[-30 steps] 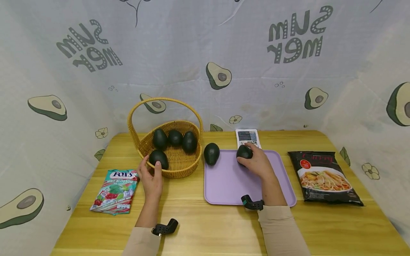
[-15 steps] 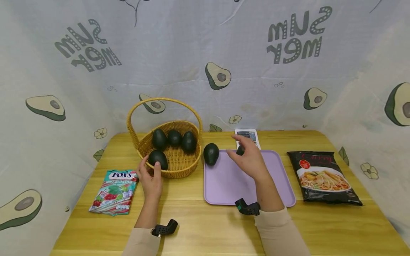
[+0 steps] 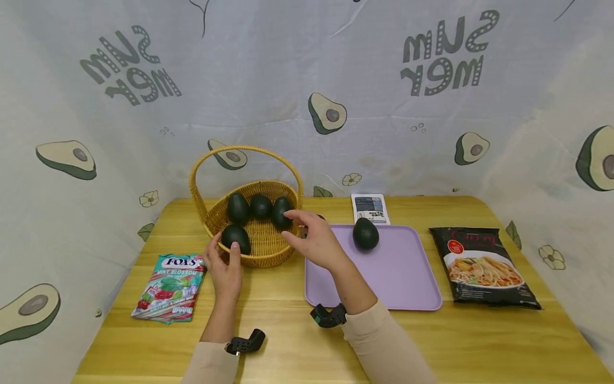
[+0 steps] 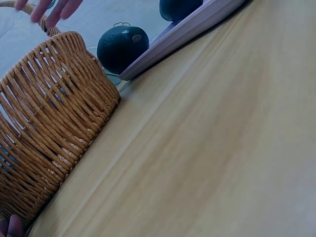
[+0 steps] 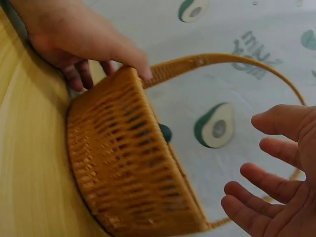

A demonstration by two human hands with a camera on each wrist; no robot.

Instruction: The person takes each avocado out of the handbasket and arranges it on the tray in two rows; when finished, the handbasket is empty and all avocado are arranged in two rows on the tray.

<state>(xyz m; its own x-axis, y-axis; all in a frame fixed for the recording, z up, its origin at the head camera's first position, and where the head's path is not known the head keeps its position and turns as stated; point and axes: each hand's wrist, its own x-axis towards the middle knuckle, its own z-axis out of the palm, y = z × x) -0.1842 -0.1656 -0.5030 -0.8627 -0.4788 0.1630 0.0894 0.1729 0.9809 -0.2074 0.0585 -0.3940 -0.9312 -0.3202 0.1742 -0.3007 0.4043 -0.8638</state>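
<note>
My left hand (image 3: 225,272) grips the front-left rim of the woven basket (image 3: 268,260); in the right wrist view its thumb (image 5: 133,61) lies over the rim, the other fingers outside the wall. Several dark green avocados lie inside, one (image 3: 236,239) by that thumb. My right hand (image 3: 314,240), fingers spread and holding nothing, is over the tray's left edge at the basket's right side. It mostly hides an avocado, which the left wrist view shows at the tray's corner (image 4: 122,48). Another avocado (image 3: 365,234) rests on the lilac tray (image 3: 393,272).
A mint candy bag (image 3: 170,288) lies left of the basket. Right of the tray is a black noodle packet (image 3: 484,266). Behind the tray sits a white printed packet (image 3: 370,208). The basket's tall handle (image 3: 247,148) arches over it, and a printed cloth (image 3: 268,96) hangs behind the table.
My right hand has let go of the avocado on the tray and moved left to the basket's right side. The left hand stays on the basket rim.
</note>
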